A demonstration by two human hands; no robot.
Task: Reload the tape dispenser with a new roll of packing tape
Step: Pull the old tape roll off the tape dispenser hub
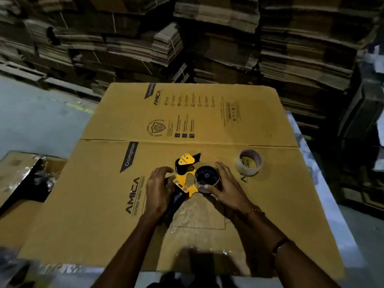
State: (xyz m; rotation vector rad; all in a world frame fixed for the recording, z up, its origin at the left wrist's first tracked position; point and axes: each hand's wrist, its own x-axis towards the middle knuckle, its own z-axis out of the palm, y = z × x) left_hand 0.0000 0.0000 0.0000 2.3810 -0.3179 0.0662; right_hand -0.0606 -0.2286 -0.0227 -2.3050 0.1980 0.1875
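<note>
Work surface: a flattened cardboard box [259,125], printed with "AMICA" and "Crampton", is lying across the centre of the frame and serving as the bench.
Tape dispenser: a yellow and black tape dispenser [185,176] is lying on its side on the cardboard at centre frame, with its black handle pointing toward the lower left and its blade end toward the top.
Spool: the dispenser's black round hub [207,176] is facing upward just right of the yellow plate, with a nearly spent clear roll [202,189] sitting round its lower edge.
Left hand: the left hand [159,189] is resting over the dispenser's handle and body, fingers curling round it and gripping it against the cardboard.
Right hand: the right hand [225,185] is cupping the hub from the right, fingers curving along its rim and thumb touching the clear roll at the lower edge; whether it is truly clamping the roll or only touching it, I cannot tell.
New roll: a fresh roll of packing tape [248,164] is lying flat on the cardboard to the right of centre, near the right hand's fingertips but apart from them.
Background: bundled stacks of flattened cartons [207,34] are filling the top of the frame.
</note>
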